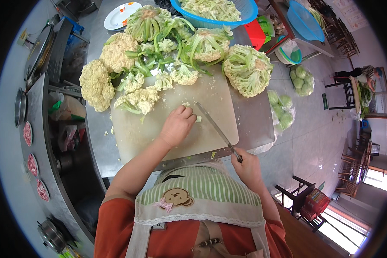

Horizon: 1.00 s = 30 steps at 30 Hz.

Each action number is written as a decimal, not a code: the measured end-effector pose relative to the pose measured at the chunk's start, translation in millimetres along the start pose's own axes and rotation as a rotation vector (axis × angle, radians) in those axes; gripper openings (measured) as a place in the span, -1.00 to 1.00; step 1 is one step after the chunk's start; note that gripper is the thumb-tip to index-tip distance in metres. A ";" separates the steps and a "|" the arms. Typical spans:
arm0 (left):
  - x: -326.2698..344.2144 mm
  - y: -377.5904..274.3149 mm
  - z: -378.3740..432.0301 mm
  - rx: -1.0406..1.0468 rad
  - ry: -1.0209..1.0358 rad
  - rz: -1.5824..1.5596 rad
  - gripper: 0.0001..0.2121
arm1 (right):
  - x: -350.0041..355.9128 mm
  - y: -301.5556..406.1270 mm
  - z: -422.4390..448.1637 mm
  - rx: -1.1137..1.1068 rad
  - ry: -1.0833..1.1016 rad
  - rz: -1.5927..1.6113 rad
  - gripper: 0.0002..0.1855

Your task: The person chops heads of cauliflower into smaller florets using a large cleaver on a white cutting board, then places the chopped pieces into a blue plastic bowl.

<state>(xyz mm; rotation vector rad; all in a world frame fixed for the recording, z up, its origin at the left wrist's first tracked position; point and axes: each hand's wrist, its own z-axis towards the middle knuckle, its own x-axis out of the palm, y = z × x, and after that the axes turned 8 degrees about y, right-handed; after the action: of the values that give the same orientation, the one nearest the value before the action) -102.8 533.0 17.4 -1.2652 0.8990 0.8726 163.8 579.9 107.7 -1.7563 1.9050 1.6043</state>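
My right hand (247, 167) grips the handle of a kitchen knife (216, 127), its blade slanting up and left over a whitish cutting board (209, 93). On the board, the bent fingers of my left hand (179, 124) rest at a small cauliflower piece (186, 104); whether they pinch it I cannot tell. A pale green stem piece (198, 119) lies just right of those fingers. Cut cauliflower florets (143, 99) are at the board's upper left. Several cauliflower heads, among them one at the left (97, 85) and one at the right (248, 70), surround the board's far side.
A blue plastic basket (213, 22) of florets stands at the back, beside a plate (116, 16). To the left runs a metal counter (48, 129) with small plates of meat (33, 164). Bagged green vegetables (282, 109) lie right of the table. Another person (369, 75) is far off at right.
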 end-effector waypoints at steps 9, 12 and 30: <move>-1.6 -2.0 11.7 -0.080 0.086 0.024 -0.93 | 24.2 -4.9 8.9 0.039 0.050 -0.048 -0.76; 0.0 -0.3 10.8 -0.073 0.072 -0.007 -0.90 | 30.6 -10.3 13.8 0.037 0.053 -0.003 -0.77; 1.9 11.4 -2.1 0.051 -0.041 -0.015 -0.84 | 39.9 -13.9 17.7 0.026 -0.006 0.039 -0.80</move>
<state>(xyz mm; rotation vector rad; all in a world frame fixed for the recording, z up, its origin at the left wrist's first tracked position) -112.6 532.1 10.9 -1.2042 0.8732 0.8562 151.5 568.8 64.9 -1.7131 1.9603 1.5877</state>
